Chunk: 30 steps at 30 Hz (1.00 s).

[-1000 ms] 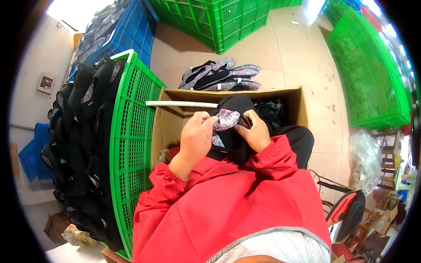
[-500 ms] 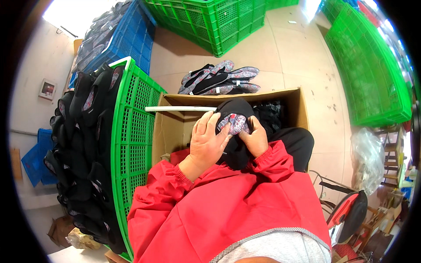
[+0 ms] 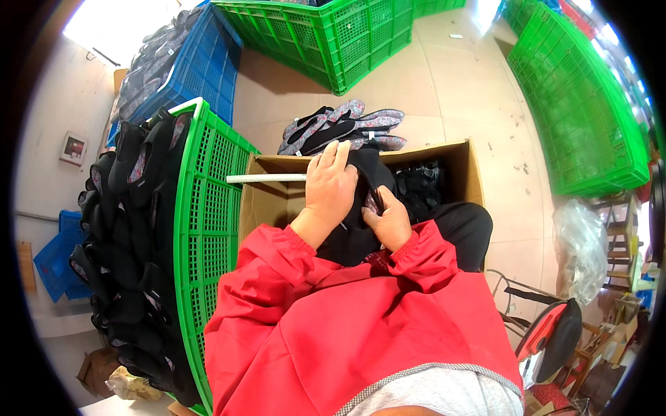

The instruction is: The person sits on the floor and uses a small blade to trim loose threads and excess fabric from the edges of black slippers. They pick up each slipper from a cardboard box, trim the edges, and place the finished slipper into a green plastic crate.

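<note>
A black fabric slipper point(image 3: 373, 170) with a floral-patterned lining is above an open cardboard box point(image 3: 277, 201), in front of my body. My right hand point(image 3: 390, 220) pinches the slipper's opening edge, where a bit of the lining shows. My left hand point(image 3: 329, 191) lies against the slipper's left side, fingers stretched out toward the far side and its thumb near the black fabric. A white rod point(image 3: 267, 178) crosses the box from the left and disappears at my left hand. Much of the slipper is hidden by both hands.
Several slippers point(image 3: 347, 125) lie piled beyond the box. At the left, black slippers point(image 3: 128, 243) fill a green crate point(image 3: 208, 201), with a blue crate point(image 3: 208, 69) behind it. More green crates stand far ahead point(image 3: 340, 41) and right point(image 3: 576, 104). Black items point(image 3: 420, 184) are inside the box.
The slipper has turned, so its patterned lining is mostly out of sight. My left hand has shifted left and its fingers have straightened; my right hand has moved slightly down and left.
</note>
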{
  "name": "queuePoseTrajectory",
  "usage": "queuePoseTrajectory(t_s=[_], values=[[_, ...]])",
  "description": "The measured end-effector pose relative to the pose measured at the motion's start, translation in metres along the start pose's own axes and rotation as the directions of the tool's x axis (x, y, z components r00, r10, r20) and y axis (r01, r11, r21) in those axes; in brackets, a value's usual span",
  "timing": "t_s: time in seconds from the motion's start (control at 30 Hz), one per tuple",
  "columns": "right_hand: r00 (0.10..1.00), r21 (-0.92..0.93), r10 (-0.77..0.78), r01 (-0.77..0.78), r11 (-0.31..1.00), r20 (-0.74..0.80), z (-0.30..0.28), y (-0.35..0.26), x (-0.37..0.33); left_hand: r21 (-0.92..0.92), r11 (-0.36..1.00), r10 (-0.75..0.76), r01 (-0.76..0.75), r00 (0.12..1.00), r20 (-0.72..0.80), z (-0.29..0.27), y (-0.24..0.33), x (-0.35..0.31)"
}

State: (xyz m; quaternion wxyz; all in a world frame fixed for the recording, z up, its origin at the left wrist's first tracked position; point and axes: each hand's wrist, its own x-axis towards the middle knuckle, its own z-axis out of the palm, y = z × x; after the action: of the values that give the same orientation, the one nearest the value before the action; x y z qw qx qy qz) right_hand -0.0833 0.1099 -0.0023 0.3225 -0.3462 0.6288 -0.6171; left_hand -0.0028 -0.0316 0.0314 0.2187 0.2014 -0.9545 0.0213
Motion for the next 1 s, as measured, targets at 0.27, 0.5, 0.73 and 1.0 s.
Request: queuePoseTrajectory(t_s=[0.27,0.5,0.73,1.0], values=[[1.000,-0.082,0.010,-0.012,0.997,-0.018,0.019,0.024,0.012,0.232,0.970,-0.151,0.069,0.922,0.356,0.032,-0.020,0.014],[0.998,-0.127,0.060,-0.058,0.990,0.007,0.028,0.012,0.004,-0.178,0.984,0.019,0.024,0.971,0.238,0.040,-0.049,-0.004],[0.998,-0.014,0.050,-0.051,0.999,-0.027,0.024,0.021,-0.012,-0.393,0.919,-0.026,0.020,1.000,-0.010,0.015,-0.038,-0.032],[0.936,0.306,0.257,-0.325,0.895,0.243,-0.010,0.004,-0.016,-0.938,-0.277,-0.613,0.209,0.713,0.340,-0.023,-0.043,-0.076]])
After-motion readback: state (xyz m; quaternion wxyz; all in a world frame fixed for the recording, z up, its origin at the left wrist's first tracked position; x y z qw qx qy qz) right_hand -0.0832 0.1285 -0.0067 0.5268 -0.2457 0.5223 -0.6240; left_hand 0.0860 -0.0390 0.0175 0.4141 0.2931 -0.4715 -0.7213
